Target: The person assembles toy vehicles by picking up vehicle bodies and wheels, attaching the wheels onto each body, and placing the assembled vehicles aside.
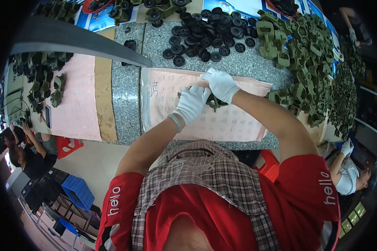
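Olive-green plastic part (215,101) sits over the pink sheet (238,123), pinched between both gloved hands. Left hand (192,102) closes on its left side; right hand (220,83) grips its far edge. Black wheels (205,35) lie farther back, green parts pile (305,54) right.

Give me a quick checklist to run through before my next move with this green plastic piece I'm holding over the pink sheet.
1. Both hands on the piece: ok. The left hand and right hand meet at the green piece.
2. Gloves on: ok, both white.
3. Piece over the pink sheet: ok.
4. Black wheels in stock: ok, a pile lies beyond the sheet.
5. More green parts at hand: ok, a heap on the right.
6. Wheel already fitted to the piece: cannot tell, the fingers hide it.
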`<state>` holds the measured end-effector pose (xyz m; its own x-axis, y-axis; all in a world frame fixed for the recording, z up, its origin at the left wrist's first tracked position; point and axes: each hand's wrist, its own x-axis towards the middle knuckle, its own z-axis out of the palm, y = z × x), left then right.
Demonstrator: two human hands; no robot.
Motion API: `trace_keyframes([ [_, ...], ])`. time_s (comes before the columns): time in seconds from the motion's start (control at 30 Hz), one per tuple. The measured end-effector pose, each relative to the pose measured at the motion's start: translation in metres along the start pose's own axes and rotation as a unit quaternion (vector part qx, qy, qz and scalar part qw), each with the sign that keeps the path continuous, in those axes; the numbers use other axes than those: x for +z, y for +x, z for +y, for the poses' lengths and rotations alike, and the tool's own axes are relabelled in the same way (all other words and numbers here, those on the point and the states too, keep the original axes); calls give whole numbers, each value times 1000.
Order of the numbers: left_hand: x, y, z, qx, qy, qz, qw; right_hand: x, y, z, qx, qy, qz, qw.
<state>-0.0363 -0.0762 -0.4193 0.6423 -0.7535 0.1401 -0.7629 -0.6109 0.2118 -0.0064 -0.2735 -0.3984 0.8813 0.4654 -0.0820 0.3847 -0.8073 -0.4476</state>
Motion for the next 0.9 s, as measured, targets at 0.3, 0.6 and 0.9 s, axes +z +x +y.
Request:
trace_keyframes([
  [0.3,-49,-3,-1,-87,-64,-75,991,-6,38,64,154,-112,3,982],
  [0.6,-22,-58,-45,-214,-276,-75,934,-24,40,62,119,-170,-51,977],
  [0.9,-4,-48,-40,-202,-241,-53,948,-45,10,-47,-53,70,-66,994],
])
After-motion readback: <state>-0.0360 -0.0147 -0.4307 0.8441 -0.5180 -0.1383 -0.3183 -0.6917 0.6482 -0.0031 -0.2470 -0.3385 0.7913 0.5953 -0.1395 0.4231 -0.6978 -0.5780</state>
